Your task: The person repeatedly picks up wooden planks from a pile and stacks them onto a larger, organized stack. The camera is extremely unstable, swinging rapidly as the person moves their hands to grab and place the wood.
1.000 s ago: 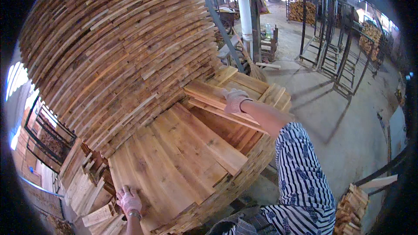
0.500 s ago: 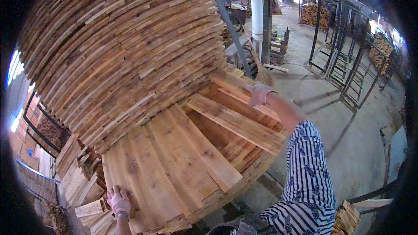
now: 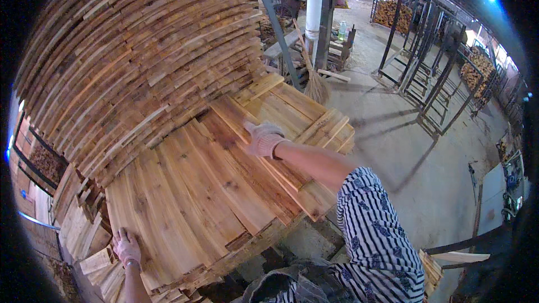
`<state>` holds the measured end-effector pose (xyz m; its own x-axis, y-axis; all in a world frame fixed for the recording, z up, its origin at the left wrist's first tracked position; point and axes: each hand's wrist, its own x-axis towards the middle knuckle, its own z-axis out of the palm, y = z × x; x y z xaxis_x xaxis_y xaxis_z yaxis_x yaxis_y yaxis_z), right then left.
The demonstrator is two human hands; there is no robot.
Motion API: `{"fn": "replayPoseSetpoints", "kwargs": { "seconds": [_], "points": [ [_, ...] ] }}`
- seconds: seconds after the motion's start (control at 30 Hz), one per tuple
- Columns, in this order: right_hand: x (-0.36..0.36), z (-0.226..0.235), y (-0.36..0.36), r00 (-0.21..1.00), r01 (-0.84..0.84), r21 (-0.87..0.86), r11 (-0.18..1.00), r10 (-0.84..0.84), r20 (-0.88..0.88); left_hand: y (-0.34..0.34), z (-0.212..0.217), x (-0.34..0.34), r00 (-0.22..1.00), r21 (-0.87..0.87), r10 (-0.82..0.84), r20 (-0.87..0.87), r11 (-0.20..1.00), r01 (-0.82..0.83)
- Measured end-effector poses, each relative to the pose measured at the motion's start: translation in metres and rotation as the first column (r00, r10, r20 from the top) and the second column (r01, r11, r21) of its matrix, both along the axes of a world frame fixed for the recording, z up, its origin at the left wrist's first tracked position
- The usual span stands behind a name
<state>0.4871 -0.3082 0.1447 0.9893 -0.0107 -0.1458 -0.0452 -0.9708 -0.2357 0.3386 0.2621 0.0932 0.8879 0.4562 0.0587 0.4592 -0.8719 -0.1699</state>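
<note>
My right hand (image 3: 265, 139), in a pale pink work glove, grips the edge of a long wooden board (image 3: 229, 113). This board slants across the right part of the stack, and my hand and forearm cover part of it. To its left, several boards (image 3: 185, 182) lie side by side, with a darker reddish board (image 3: 241, 168) between them and the held one. My left hand (image 3: 127, 247), gloved too, rests with fingers spread on the left edge of the boards. More short boards (image 3: 292, 104) lie beyond my right hand.
A tall wall of stacked boards (image 3: 151, 56) rises at the back. A straw broom (image 3: 316, 87) leans by a white post (image 3: 314, 8). Black metal racks (image 3: 421, 73) stand on the concrete floor to the right. Loose offcuts (image 3: 84, 230) are piled at the left.
My right hand has moved left, from the far right boards to the middle right, with a board in its grip. My left hand stays on the left edge. The view has shifted slightly.
</note>
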Motion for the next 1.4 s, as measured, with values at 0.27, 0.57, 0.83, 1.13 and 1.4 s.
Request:
{"fn": "replayPoseSetpoints", "kwargs": {
  "seconds": [0.27,0.57,0.83,1.13,1.4],
  "points": [
    [0.006,0.013,-0.098,0.999,0.030,-0.052,0.998,-0.032,-0.028,0.007,-0.003,-0.001,0.999,-0.105,0.003,0.052,0.995,0.003],
    [0.013,-0.028,-0.082,0.991,0.100,-0.046,0.994,-0.095,0.100,-0.005,0.003,-0.006,0.997,-0.087,0.038,0.073,0.996,-0.032],
    [0.007,-0.002,-0.139,0.968,0.231,-0.063,0.971,-0.223,0.114,-0.012,0.012,-0.003,0.996,-0.112,0.073,0.047,0.991,-0.067],
    [-0.063,-0.018,-0.125,0.919,0.044,-0.024,0.999,-0.031,0.392,0.008,-0.003,-0.002,0.999,-0.053,-0.003,0.045,0.999,0.005],
    [-0.262,-0.064,-0.084,0.729,-0.381,-0.178,0.907,0.413,0.546,0.013,-0.007,0.003,0.998,-0.071,0.011,0.058,0.997,-0.007]
  ]
}}
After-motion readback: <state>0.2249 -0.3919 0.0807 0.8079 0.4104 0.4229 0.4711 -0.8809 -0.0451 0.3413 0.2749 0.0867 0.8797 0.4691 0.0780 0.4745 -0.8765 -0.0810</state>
